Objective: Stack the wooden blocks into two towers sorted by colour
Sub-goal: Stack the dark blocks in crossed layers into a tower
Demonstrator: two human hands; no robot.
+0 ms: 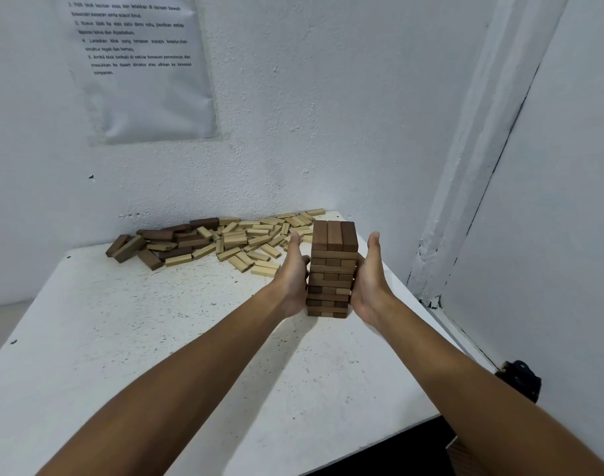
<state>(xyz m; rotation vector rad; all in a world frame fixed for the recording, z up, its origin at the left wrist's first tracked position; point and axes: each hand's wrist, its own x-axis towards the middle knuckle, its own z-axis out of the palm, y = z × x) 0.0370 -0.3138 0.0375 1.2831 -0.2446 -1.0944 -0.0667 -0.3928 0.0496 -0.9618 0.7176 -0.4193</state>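
A tower of dark brown wooden blocks [333, 266] stands upright on the white table [156, 338], right of centre. Its layers alternate in direction, and three blocks lie side by side on top. My left hand [293, 280] presses flat against the tower's left side with straight fingers. My right hand [371, 280] presses flat against its right side the same way. Behind the tower, along the wall, lies a loose pile of light blocks [255, 242]. Several dark blocks [166, 242] lie at the pile's left end.
The table sits in a corner, with a white wall behind and a white panel [551, 201] to the right. A printed sheet [139, 63] hangs on the wall. A black hinge [520, 376] sits on the panel near the table's right edge.
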